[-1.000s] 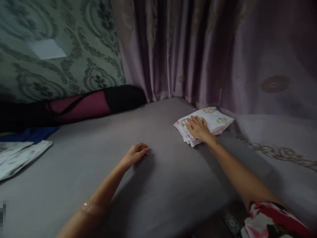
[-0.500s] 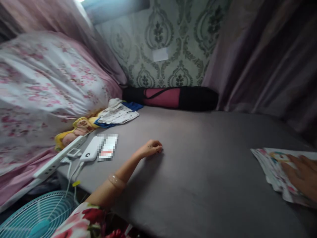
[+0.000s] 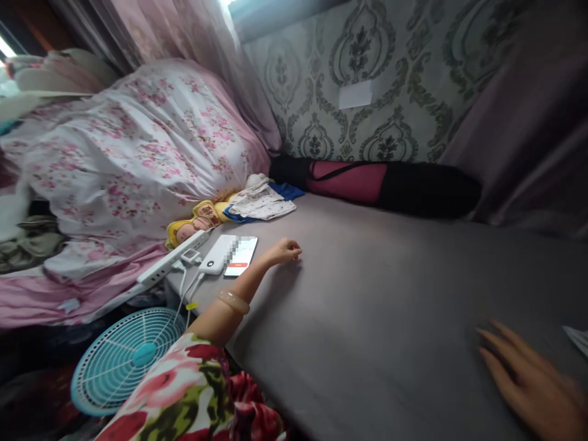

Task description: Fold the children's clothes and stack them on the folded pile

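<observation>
My left hand (image 3: 283,250) is above the grey table surface (image 3: 367,294), its fingers curled together. Whether anything small sits between those fingers I cannot make out. A pale bangle (image 3: 233,302) circles that wrist. At the lower right, my right hand (image 3: 528,373) is open, fingers spread and reaching over the grey surface with nothing in them. Just the corner of a white printed stack (image 3: 577,339) shows at the right edge, beyond the right hand; whether it is cloth or paper is unclear. The phone (image 3: 241,257) lies left of my left hand.
Beside the phone are a white power bank (image 3: 218,254) with a cable and a power strip (image 3: 172,260). Folded clothes (image 3: 264,201) and yellow cushions (image 3: 193,226) lie behind. A black-and-pink long bag (image 3: 349,184) borders the wall. A teal fan (image 3: 128,361) stands below the left edge.
The view has swung to the right-to-left side, showing more of the left. My right hand has come off the printed stack and moved left. My left hand stays curled.
</observation>
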{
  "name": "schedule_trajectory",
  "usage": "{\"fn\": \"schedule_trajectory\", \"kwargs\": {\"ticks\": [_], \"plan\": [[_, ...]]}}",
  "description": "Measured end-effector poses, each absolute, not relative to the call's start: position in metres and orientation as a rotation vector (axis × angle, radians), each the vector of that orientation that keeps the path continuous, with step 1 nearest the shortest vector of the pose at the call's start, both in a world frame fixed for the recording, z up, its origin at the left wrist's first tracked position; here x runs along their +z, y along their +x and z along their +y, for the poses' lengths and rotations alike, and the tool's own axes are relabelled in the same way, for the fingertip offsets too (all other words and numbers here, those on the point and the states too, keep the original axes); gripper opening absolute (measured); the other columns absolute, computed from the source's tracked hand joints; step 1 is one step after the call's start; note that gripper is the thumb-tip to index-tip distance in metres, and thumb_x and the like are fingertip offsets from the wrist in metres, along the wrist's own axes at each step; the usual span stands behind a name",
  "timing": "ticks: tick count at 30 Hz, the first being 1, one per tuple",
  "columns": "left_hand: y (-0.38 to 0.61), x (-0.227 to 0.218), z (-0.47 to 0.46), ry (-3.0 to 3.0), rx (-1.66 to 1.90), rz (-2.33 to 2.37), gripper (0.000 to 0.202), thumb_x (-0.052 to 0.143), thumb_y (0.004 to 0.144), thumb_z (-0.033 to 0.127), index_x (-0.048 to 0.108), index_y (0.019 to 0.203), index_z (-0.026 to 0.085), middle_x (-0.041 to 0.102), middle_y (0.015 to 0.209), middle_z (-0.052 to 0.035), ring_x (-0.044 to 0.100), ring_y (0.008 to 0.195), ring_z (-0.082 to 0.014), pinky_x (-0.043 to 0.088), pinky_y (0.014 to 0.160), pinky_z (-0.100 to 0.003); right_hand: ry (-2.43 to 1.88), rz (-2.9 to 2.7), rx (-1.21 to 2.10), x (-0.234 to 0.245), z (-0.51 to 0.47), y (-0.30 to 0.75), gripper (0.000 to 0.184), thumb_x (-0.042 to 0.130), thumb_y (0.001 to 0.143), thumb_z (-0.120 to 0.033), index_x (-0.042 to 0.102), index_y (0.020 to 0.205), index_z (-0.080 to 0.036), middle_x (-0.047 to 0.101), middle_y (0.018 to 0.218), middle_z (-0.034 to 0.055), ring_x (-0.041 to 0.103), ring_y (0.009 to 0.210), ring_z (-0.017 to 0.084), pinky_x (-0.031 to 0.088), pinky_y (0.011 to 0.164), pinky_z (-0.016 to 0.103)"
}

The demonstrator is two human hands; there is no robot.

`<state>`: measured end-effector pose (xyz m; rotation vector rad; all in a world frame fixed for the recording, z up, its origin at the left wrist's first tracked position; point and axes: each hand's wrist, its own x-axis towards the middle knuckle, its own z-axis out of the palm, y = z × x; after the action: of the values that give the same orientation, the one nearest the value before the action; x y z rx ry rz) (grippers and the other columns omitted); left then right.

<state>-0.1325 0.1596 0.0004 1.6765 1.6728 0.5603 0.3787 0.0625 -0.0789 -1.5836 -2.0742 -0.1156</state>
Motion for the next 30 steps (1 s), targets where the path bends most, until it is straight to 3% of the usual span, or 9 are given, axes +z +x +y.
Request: {"fn": "schedule_trajectory", "kwargs": {"ticks": [7,14,19,30], "plan": [[-0.200,0.013,0.193,1.517,0.837,2.033,0.021,0.054,0.075,0.026,0.068,0.083,0.012,0.068,0.072,-0.0062,0.060,0.062,-0.0133,0.042,0.053,-0.020,-1.542,-2.186,-0.043,-0.099,0.053,0.329,0.049,0.033,0.091,-0.045,0.057,0.123,-0.016,0.054,0.136,0.0148,0.058,0.117,0.032,0.051,0.094,0.047],[-0.293,0.026,0.226,1.246,1.008,2.581,0.028,0.056,0.065,0.014,0.069,0.090,0.011,0.070,0.084,-0.0106,0.064,0.087,-0.0250,0.047,0.075,-0.030,-1.573,-2.162,-0.008,-0.111,0.050,0.333,0.049,0.034,0.091,-0.044,0.053,0.128,-0.018,0.052,0.138,0.0139,0.054,0.121,0.033,0.047,0.098,0.050],[-0.326,0.023,0.237,1.103,0.992,2.778,0.037,0.057,0.062,0.008,0.065,0.099,0.011,0.067,0.103,-0.0152,0.061,0.100,-0.0282,0.045,0.085,-0.034,-1.600,-2.161,-0.001,-0.112,0.048,0.333,0.049,0.036,0.090,-0.045,0.053,0.128,-0.019,0.053,0.138,0.0128,0.055,0.120,0.033,0.046,0.098,0.050],[-0.324,0.017,0.246,0.950,0.860,2.859,0.022,0.064,0.065,0.012,0.063,0.088,0.014,0.065,0.100,-0.0184,0.060,0.102,-0.0353,0.047,0.084,-0.044,-1.532,-2.126,-0.057,-0.114,0.048,0.333,0.046,0.039,0.090,-0.041,0.054,0.126,-0.018,0.058,0.132,0.0119,0.057,0.117,0.031,0.044,0.101,0.048]]}}
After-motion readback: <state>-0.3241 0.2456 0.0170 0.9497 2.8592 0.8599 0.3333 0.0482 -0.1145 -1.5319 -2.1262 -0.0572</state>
